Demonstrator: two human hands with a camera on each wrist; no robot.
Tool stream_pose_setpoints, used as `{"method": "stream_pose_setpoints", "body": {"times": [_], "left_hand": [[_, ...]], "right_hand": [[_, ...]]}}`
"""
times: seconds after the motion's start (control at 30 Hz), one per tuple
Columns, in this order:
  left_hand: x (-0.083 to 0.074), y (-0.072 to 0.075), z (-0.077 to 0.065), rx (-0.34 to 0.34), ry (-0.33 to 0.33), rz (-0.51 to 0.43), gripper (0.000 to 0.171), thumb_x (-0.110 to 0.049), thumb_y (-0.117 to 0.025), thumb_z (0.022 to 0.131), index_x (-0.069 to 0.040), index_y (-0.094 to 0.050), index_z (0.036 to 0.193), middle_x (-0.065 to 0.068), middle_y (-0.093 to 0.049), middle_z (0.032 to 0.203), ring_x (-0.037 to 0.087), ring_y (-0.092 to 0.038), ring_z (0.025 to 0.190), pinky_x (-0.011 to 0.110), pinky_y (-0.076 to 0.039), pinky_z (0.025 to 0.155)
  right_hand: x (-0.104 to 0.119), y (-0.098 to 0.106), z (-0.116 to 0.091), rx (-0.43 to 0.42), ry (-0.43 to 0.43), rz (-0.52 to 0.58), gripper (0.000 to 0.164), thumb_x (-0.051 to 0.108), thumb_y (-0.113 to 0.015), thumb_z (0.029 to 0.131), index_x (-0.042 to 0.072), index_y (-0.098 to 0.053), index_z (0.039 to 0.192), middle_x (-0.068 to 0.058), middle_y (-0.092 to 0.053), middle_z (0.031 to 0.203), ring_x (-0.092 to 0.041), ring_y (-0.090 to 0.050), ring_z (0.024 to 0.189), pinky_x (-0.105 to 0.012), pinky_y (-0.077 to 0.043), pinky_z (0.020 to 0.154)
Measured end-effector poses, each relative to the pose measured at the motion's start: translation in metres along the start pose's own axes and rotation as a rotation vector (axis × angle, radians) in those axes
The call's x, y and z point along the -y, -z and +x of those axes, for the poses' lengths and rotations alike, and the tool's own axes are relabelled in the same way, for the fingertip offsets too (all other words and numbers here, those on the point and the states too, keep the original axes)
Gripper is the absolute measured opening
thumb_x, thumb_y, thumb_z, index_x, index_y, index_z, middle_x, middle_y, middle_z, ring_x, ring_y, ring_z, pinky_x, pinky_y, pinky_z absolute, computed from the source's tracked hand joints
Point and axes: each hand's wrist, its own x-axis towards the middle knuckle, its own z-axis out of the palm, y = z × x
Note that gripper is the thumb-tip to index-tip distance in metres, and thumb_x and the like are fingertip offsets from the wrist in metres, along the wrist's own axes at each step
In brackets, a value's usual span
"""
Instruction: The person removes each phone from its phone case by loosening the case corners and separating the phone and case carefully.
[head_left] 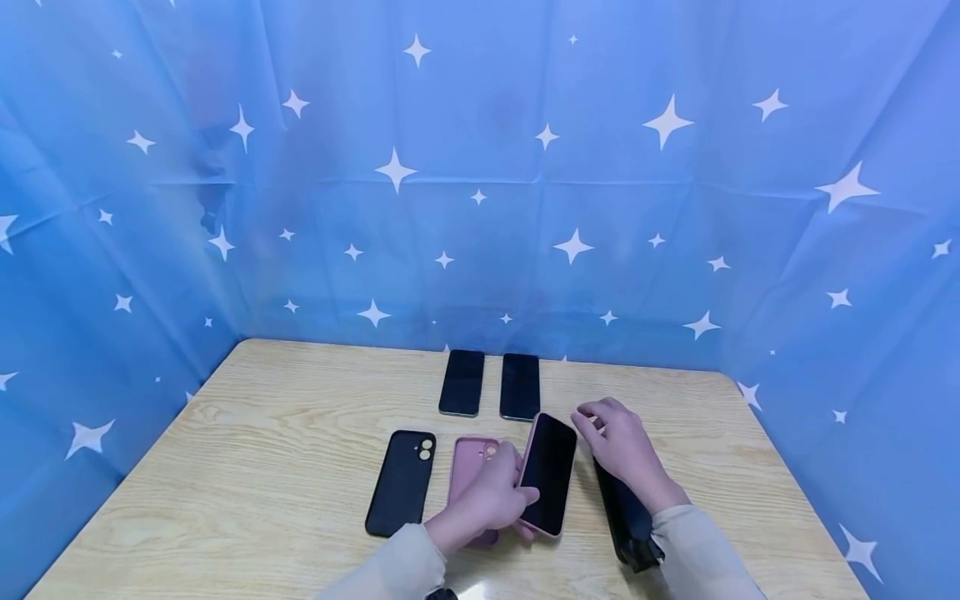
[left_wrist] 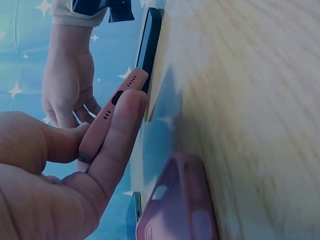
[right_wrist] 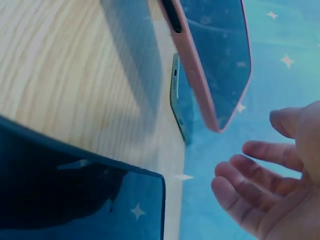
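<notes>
Holding the pink-covered phone [head_left: 551, 477] with the left hand [head_left: 487, 504], lifted and tilted above the worktop [head_left: 262, 467], with the screen facing upward. Pinching near the end with the charging hole [left_wrist: 117, 98], with the thumb [head_left: 529, 495] on the front edge. Holding nothing with the right hand [head_left: 624, 446]; loosely bending its fingers [right_wrist: 252, 185] near the upper corner, without touching.

For handling well, probably needing a grip by the edges, not pressing on the glass. Better supporting the far end with the right fingers also; otherwise, by pinching only one end, perhaps risking a turn or a slip. Better moving slowly and lying low over the worktop, for making any fall short.

Also minding the empty pink case [head_left: 467, 467], lying partly under the left hand beside the black case [head_left: 401, 492], and the black-edged phone [head_left: 618, 512], lying below the right forearm: possibly pushing them when lowering an arm carelessly.
</notes>
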Motion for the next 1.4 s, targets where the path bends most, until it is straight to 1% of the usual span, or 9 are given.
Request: {"method": "stream_pose_setpoints", "body": {"times": [0.17, 0.33, 0.43, 0.53, 0.73, 0.83, 0.93, 1.17, 1.4], "left_hand": [[0.001, 0.010, 0.001, -0.004, -0.036, -0.056, 0.025, 0.012, -0.060, 0.097, -0.002, -0.041, 0.106, 0.016, -0.066, 0.085, 0.037, -0.073, 0.063, 0.041, -0.062, 0.050], [0.002, 0.021, 0.002, -0.019, -0.090, -0.098, 0.025, 0.013, -0.058, 0.097, -0.001, -0.040, 0.107, 0.015, -0.060, 0.089, 0.036, -0.073, 0.077, 0.045, -0.062, 0.052], [0.002, 0.026, 0.003, -0.065, -0.157, -0.016, 0.025, 0.011, -0.063, 0.095, -0.001, -0.043, 0.104, 0.013, -0.063, 0.086, 0.028, -0.072, 0.076, 0.037, -0.062, 0.057], [0.001, 0.031, 0.003, -0.091, -0.194, 0.010, 0.024, 0.009, -0.066, 0.094, -0.001, -0.045, 0.102, 0.013, -0.069, 0.087, 0.024, -0.072, 0.076, 0.032, -0.061, 0.060], [0.003, 0.036, 0.005, -0.067, -0.185, -0.053, 0.024, 0.008, -0.063, 0.097, -0.002, -0.043, 0.105, 0.016, -0.071, 0.094, 0.026, -0.073, 0.083, 0.037, -0.063, 0.064], [0.003, 0.036, 0.006, -0.067, -0.196, -0.038, 0.025, 0.007, -0.064, 0.097, -0.003, -0.043, 0.105, 0.014, -0.070, 0.092, 0.021, -0.070, 0.080, 0.031, -0.060, 0.065], [0.002, 0.035, 0.007, -0.087, -0.218, 0.029, 0.026, 0.005, -0.066, 0.095, -0.004, -0.044, 0.104, 0.010, -0.070, 0.086, 0.013, -0.064, 0.074, 0.021, -0.049, 0.066], [0.001, 0.031, 0.006, -0.117, -0.223, 0.051, 0.027, 0.005, -0.068, 0.094, -0.005, -0.045, 0.104, 0.011, -0.072, 0.086, 0.011, -0.063, 0.071, 0.019, -0.049, 0.064], [0.001, 0.027, 0.006, -0.136, -0.223, 0.080, 0.029, 0.002, -0.071, 0.094, -0.007, -0.045, 0.103, 0.009, -0.072, 0.084, 0.009, -0.058, 0.062, 0.019, -0.043, 0.056]], "right_hand": [[0.005, 0.002, 0.000, -0.003, 0.021, 0.025, 0.029, 0.023, -0.061, 0.106, 0.000, -0.073, 0.118, -0.015, -0.070, 0.110, -0.028, -0.069, 0.089, -0.048, -0.061, 0.079], [0.012, 0.005, 0.001, -0.005, 0.051, 0.071, 0.032, 0.023, -0.060, 0.107, -0.002, -0.071, 0.123, -0.018, -0.071, 0.113, -0.032, -0.070, 0.094, -0.049, -0.061, 0.082], [0.017, 0.007, 0.003, -0.008, 0.058, 0.119, 0.032, 0.022, -0.059, 0.107, -0.003, -0.069, 0.125, -0.017, -0.072, 0.114, -0.032, -0.070, 0.098, -0.049, -0.061, 0.083], [0.022, 0.008, 0.006, 0.003, 0.043, 0.184, 0.033, 0.022, -0.059, 0.107, -0.003, -0.069, 0.126, -0.014, -0.073, 0.109, -0.029, -0.071, 0.095, -0.043, -0.062, 0.081], [0.031, 0.008, 0.010, 0.015, 0.002, 0.332, 0.033, 0.020, -0.059, 0.107, -0.003, -0.067, 0.128, -0.011, -0.074, 0.098, -0.028, -0.073, 0.082, -0.026, -0.060, 0.071], [0.036, 0.007, 0.010, 0.008, -0.018, 0.378, 0.032, 0.020, -0.058, 0.107, -0.004, -0.067, 0.128, -0.014, -0.075, 0.100, -0.029, -0.074, 0.083, -0.027, -0.061, 0.073], [0.040, 0.005, 0.011, -0.007, -0.041, 0.414, 0.031, 0.020, -0.057, 0.108, -0.003, -0.068, 0.126, -0.014, -0.075, 0.099, -0.033, -0.073, 0.083, -0.029, -0.061, 0.074], [0.045, 0.002, 0.014, -0.044, -0.095, 0.505, 0.026, 0.018, -0.055, 0.109, -0.002, -0.071, 0.114, -0.011, -0.073, 0.086, -0.020, -0.070, 0.073, -0.035, -0.062, 0.073], [0.048, -0.003, 0.015, -0.058, -0.195, 0.595, 0.026, 0.015, -0.055, 0.109, -0.005, -0.071, 0.107, -0.012, -0.069, 0.081, -0.013, -0.065, 0.069, -0.032, -0.062, 0.069]]}}
